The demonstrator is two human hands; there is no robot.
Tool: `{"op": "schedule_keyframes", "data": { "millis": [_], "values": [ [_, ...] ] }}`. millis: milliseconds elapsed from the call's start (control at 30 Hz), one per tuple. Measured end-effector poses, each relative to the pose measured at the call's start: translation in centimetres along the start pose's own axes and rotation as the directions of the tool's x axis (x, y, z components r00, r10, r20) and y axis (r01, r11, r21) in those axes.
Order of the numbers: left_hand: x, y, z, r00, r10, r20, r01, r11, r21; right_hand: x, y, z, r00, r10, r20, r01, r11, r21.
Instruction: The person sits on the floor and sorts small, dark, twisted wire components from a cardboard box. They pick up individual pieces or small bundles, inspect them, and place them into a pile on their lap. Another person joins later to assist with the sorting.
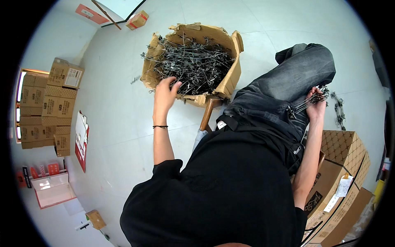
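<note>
An open, torn-edged cardboard box (pixel 233 78) stands on the floor ahead of me, heaped with tangled thin wire pieces (pixel 193 61) that have black, curled ends. At the box's near left rim is my left hand (pixel 165 94), thumb and fingers apart, with nothing visible between them. By my right thigh, my right hand (pixel 316 105) is closed around a bundle of wire pieces (pixel 304 103) of the same sort. The bundle lies across my dark jeans, its ends sticking out on both sides of the hand. Exactly what the wire pieces are, I cannot tell.
Another small bunch of wire pieces (pixel 339 111) lies on the floor beyond my right hand. A large patterned carton (pixel 337 164) stands close to my right forearm. Part of a wooden leg (pixel 210 112) shows beside the box. Stacked cartons (pixel 57 103) stand at the left.
</note>
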State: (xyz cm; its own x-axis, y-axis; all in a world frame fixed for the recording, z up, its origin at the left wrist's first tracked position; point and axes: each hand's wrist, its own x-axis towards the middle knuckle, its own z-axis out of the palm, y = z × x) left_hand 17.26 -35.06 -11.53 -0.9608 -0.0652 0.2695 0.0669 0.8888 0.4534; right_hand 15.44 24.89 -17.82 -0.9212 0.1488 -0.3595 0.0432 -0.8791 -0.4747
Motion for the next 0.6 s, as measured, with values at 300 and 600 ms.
{"op": "schedule_keyframes", "data": {
  "millis": [300,600],
  "values": [
    [3.5,0.7,4.7,0.971,-0.226,-0.072,0.232,0.969,0.084,0.0,0.1,-0.1,0.990,0.048,0.132,-0.055,0.997,0.054],
    [8.7,-3.1,6.1,0.972,-0.187,0.144,0.211,0.963,-0.168,0.2,0.4,0.1,0.985,0.077,0.155,-0.088,0.994,0.064]
  ]
}}
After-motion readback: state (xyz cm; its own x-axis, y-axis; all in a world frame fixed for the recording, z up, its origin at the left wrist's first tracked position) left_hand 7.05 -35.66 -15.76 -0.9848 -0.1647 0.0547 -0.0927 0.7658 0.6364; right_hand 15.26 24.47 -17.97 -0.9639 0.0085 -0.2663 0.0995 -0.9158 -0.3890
